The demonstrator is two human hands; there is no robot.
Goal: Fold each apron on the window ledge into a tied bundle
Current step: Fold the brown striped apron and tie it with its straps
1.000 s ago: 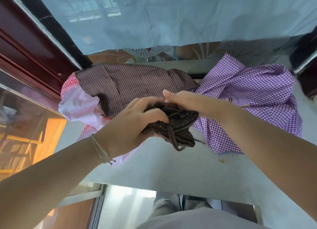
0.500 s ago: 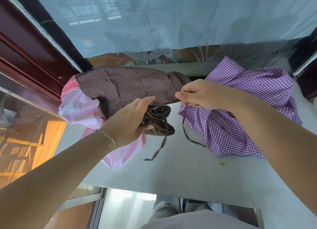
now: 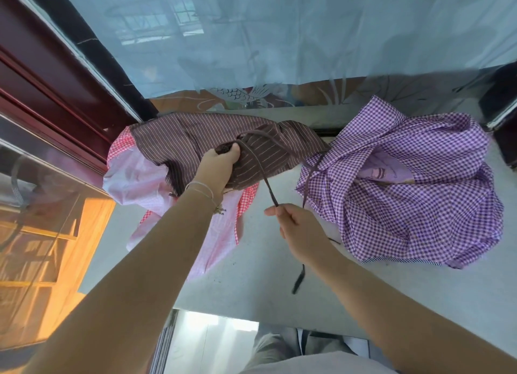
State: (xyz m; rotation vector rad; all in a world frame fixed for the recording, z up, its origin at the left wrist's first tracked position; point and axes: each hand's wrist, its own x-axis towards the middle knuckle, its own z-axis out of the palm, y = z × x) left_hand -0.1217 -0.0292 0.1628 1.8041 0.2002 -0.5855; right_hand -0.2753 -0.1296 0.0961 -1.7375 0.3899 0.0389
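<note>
Brown bundle (image 3: pixel 251 161): your left hand (image 3: pixel 221 163) grips it near the ledge's (image 3: pixel 251 289) back edge; your right hand (image 3: pixel 296 225) pinches its strap (image 3: pixel 263 175), taut.

Both forearms bare, no sleeves in view on either side. Left hand (image 3: pixel 221 161): no rings visible; left wrist carries thin pale string bracelets (image 3: pixel 202 187), a couple of strands, with a small dark knot or charm hanging on the near side of the wrist. Right hand (image 3: pixel 300 228): bare, nothing on the wrist or fingers that shows. Near edge of view: light grey garment (image 3: pixel 321 365) on the torso, and greyish-beige trousers (image 3: pixel 268 348) below it. Fabric detail too blurred to tell.
</note>
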